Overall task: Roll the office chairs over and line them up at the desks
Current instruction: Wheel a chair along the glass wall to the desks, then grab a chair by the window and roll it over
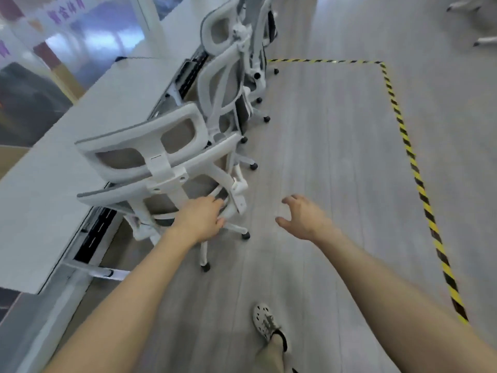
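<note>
Both bare forearms enter from the near edge, cut off above the elbow. Left hand [200, 218] grips the white back frame of the nearest office chair [150, 168], fingers curled round a lower strut. Right hand [302, 219] hangs free over the floor [336, 157], fingers spread and slightly bent, holding nothing. Nearest chair stands at the long white desk [67, 146] on the left, its seat hidden behind the backrest. Two more chairs [228, 84] sit further along the same desk; the farthest is mostly covered by the middle one. Yellow-black floor tape [408, 146] runs along the right. One shoe [265, 320] shows near bottom. Whole frame is motion-blurred; far wall lettering is unreadable.
</note>
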{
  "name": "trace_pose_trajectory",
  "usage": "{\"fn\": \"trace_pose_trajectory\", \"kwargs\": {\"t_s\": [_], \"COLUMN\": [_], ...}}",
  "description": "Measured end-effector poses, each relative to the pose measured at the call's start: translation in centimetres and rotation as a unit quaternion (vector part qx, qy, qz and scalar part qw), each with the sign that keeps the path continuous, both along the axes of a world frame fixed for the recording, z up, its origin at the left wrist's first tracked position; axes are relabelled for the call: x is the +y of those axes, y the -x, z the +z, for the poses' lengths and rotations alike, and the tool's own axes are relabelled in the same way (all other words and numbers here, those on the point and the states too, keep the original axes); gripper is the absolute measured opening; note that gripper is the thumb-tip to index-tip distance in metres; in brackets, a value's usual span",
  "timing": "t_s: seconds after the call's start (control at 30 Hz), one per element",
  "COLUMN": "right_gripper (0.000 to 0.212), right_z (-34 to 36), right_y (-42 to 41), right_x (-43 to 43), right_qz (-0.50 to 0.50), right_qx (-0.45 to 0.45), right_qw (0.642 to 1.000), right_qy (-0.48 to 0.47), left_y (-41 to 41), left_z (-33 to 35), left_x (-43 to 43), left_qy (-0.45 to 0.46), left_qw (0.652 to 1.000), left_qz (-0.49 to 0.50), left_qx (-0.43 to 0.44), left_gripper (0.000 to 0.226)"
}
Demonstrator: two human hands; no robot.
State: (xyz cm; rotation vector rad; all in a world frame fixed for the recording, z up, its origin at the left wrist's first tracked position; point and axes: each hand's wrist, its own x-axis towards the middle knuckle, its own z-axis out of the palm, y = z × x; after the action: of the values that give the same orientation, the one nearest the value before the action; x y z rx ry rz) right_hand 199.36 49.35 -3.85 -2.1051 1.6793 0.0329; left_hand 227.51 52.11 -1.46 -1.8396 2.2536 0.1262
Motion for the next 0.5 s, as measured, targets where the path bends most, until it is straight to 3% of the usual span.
{"fn": "trace_pose_trajectory", "kwargs": {"t_s": [0.27, 0.5], "right_gripper": [0.058, 0.056], "right_z": [-0.3, 1.9], "right_y": [16.7, 23.2], "right_x": [16.3, 30.1], "right_qz": [-0.258, -0.472], "right_qx": [0.090, 0.125], "right_qw": [0.961, 0.872], "right_qy": [-0.038, -0.044], "left_y": [17.1, 32.6], "left_z": [-1.5, -0.1], "left_x": [0.5, 2.8], "left_qy": [-0.065, -0.057], "left_qw": [0.972, 0.892], "left_qz": [-0.223, -0.444], "left_qx": [-0.043, -0.055], "left_gripper": [0.053, 0.055]}}
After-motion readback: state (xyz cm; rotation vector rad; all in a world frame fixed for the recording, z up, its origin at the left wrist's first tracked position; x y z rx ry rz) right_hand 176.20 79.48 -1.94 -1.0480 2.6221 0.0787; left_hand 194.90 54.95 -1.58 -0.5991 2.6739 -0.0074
